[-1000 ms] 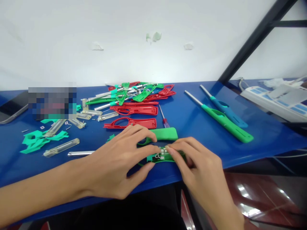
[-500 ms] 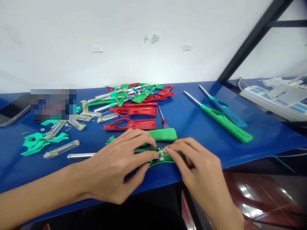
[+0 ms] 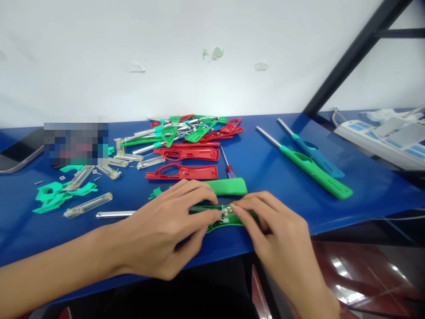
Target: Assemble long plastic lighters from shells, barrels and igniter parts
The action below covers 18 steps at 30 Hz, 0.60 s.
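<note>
An opened green utility lighter (image 3: 232,223) lies near the table's front edge, its inner clear and metal parts showing. Its metal barrel (image 3: 114,215) sticks out to the left from beneath my left hand (image 3: 172,226). The fingers of that hand wrap the lighter's middle, with the fingertips at the inner parts. My right hand (image 3: 279,235) is closed on the handle end, thumb and forefinger pressed together at the clear part inside. Right behind lies a loose green handle shell (image 3: 229,186), partly covered by my left hand.
Red shell halves (image 3: 182,172), a screwdriver (image 3: 228,164) and a pile of lighter parts (image 3: 186,130) lie behind. Clear fuel tanks (image 3: 89,205) and teal pieces (image 3: 53,195) are at left, near a phone (image 3: 20,153). Two whole lighters (image 3: 315,170) and a power strip (image 3: 375,141) are at right.
The whole view has shifted slightly, so things appear a little further right. Both hands keep nearly the same hold on the green lighter.
</note>
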Available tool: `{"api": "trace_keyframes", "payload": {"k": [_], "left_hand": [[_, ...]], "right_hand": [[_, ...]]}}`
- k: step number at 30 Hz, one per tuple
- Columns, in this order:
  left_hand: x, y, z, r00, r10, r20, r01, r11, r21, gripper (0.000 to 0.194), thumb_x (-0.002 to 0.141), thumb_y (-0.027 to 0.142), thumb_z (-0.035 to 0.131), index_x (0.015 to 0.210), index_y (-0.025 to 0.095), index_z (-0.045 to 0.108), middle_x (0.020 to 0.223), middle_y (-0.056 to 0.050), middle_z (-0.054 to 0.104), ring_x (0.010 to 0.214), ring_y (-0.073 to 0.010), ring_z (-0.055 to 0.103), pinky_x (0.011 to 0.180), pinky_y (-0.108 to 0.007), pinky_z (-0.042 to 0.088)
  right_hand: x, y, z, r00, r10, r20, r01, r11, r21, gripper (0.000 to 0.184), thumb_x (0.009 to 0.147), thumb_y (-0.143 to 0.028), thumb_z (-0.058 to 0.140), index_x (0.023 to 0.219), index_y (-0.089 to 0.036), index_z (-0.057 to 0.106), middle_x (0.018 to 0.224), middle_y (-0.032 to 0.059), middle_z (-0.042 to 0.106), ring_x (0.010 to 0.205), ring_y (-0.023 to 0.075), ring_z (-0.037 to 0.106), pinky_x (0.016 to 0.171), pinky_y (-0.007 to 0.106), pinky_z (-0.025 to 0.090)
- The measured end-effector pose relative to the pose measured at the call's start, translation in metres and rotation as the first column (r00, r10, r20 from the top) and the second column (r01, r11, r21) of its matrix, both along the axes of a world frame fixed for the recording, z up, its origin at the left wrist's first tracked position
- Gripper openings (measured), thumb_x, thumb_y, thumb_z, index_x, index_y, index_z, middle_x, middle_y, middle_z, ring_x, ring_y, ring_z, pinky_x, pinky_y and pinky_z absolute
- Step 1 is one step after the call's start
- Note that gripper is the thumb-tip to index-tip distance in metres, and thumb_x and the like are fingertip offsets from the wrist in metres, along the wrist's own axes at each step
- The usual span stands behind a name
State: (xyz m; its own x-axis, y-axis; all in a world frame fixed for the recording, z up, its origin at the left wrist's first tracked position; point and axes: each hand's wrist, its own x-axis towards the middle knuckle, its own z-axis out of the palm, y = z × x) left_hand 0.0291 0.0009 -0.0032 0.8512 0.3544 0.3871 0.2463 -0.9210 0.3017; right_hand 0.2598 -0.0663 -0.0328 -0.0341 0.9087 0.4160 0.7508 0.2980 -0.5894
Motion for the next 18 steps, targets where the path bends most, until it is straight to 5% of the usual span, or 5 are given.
{"api": "trace_keyframes", "payload": {"k": [7,12,14,18], "left_hand": [[-0.008,0.007,0.011,0.996,0.036,0.08,-0.047,0.989,0.139,0.025,0.096,0.006,0.056,0.113,0.016,0.071,0.115,-0.013,0.075,0.115,-0.0275,0.07,0.105,-0.046,0.058],[-0.05,0.03,0.019,0.94,0.243,0.241,-0.299,0.925,0.234,0.026,0.097,0.006,0.054,0.108,0.024,0.069,0.103,-0.003,0.073,0.097,-0.0197,0.07,0.09,-0.04,0.06],[-0.068,0.038,0.016,0.938,0.248,0.244,-0.314,0.905,0.288,0.025,0.096,0.007,0.056,0.109,0.023,0.069,0.102,-0.003,0.072,0.096,-0.0204,0.07,0.089,-0.041,0.06],[-0.089,0.044,0.008,0.933,0.269,0.24,-0.335,0.89,0.308,0.024,0.095,0.006,0.057,0.107,0.022,0.07,0.102,-0.004,0.073,0.092,-0.0203,0.07,0.088,-0.041,0.058]], "right_hand": [[0.002,0.001,-0.003,0.999,-0.028,-0.037,0.029,0.999,0.039,0.014,0.103,-0.026,0.07,0.093,-0.026,0.08,0.096,-0.0015,0.079,0.072,0.0123,0.074,0.07,0.023,0.056],[0.009,-0.002,-0.004,0.992,-0.035,-0.12,0.037,0.999,0.018,0.013,0.105,-0.032,0.068,0.108,-0.032,0.081,0.102,-0.0036,0.08,0.073,0.0118,0.073,0.067,0.023,0.055],[0.012,-0.001,-0.002,0.99,-0.039,-0.135,0.041,0.999,0.012,0.015,0.107,-0.035,0.066,0.114,-0.035,0.079,0.103,-0.0037,0.078,0.074,0.0124,0.072,0.064,0.024,0.054],[0.017,0.012,0.011,0.998,0.012,0.055,-0.016,0.996,0.086,0.008,0.102,-0.036,0.074,0.109,-0.035,0.077,0.105,-0.004,0.077,0.073,0.0141,0.066,0.069,0.029,0.053]]}}
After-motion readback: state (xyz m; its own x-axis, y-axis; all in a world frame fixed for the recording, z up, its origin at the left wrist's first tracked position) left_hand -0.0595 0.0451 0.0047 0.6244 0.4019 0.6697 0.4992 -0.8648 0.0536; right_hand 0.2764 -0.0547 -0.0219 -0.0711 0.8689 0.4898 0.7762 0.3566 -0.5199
